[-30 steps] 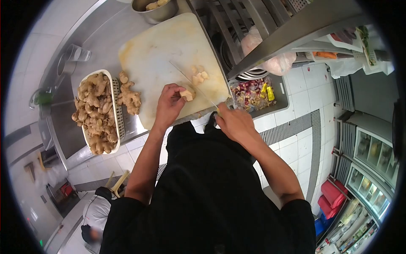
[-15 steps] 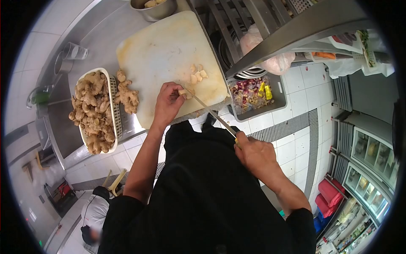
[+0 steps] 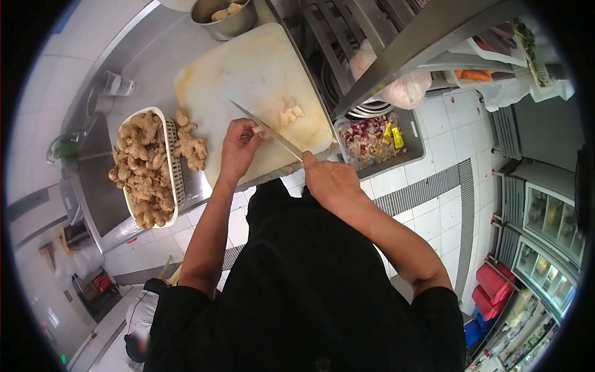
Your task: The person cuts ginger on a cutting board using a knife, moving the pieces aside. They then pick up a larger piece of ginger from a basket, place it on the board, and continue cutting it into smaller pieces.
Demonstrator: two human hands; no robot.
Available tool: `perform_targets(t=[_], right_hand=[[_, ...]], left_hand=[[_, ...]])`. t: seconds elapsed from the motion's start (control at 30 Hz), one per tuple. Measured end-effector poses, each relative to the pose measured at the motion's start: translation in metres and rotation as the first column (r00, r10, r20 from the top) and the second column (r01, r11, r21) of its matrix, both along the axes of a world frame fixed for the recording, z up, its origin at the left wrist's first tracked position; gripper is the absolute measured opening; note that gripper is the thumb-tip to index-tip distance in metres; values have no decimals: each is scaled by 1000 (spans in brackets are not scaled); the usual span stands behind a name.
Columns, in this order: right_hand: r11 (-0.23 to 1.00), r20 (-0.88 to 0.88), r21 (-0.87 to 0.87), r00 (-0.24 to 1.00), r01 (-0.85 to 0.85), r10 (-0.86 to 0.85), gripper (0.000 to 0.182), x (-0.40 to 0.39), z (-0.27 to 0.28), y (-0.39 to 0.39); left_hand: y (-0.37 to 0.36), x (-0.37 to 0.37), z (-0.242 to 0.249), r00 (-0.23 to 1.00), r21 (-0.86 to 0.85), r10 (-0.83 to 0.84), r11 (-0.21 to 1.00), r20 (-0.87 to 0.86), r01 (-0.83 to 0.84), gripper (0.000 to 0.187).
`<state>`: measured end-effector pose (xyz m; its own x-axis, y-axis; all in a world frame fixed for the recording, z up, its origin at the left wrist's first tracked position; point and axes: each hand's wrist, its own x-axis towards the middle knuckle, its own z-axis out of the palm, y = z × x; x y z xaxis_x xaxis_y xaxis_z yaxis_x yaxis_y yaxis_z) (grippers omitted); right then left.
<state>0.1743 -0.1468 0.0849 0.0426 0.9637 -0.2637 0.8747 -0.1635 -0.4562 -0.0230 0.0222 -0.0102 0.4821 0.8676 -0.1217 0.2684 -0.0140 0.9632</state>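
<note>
My left hand (image 3: 239, 147) pinches a small piece of ginger (image 3: 258, 131) over the near part of the cutting board (image 3: 229, 80). In my right hand (image 3: 331, 181) is the handle of a long kitchen knife (image 3: 273, 134), whose blade slants up and left across the board, right beside the ginger piece. Several cut ginger pieces (image 3: 287, 114) lie on the board to the right of the blade. Left of the board, a large unpeeled ginger root (image 3: 191, 149) rests against a white basket (image 3: 175, 170) heaped with more ginger roots (image 3: 144, 161).
A metal bowl (image 3: 232, 23) with pale pieces stands behind the board. Below the metal shelf frame (image 3: 427, 46), a grey bin (image 3: 416, 139) holds peelings and wrappers. A clear cup (image 3: 118, 84) sits on the steel counter (image 3: 145, 74). Another person (image 3: 137, 322) is at lower left.
My right hand has moved left and up toward the board. The knife blade has slid forward past the ginger piece, its tip now farther over the board. My left hand keeps its pinch.
</note>
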Motion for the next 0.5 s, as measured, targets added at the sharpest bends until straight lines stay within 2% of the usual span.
perform_targets(t=[0.03,0.13,0.2,0.27,0.4,0.47,0.5], right_hand=[[997,4,-79,1000,-1,1,16,-4,5,2],[990,-38,-141,999,15,-20,18,-11,-10,20],[995,-71,-92,997,30,-37,19,-12,-39,29],[997,-108,-51,992,54,-59,21,-11,-44,31],[997,-136,-40,988,67,-72,27,8,-28,19],[998,-115,-13,991,69,-70,27,13,-15,0],[997,-109,-48,992,63,-68,27,15,-2,-9]], left_hand=[[0,1,0,1000,23,-3,1000,-4,3,27],[-7,1,1,999,33,-15,999,-33,16,27],[-3,2,4,999,54,-8,998,-48,11,27],[-6,0,0,998,20,-15,1000,55,14,28],[-11,0,7,999,82,-7,997,51,2,30],[-10,2,14,997,207,-74,975,-33,79,31],[-10,4,15,997,200,-74,977,-32,78,31]])
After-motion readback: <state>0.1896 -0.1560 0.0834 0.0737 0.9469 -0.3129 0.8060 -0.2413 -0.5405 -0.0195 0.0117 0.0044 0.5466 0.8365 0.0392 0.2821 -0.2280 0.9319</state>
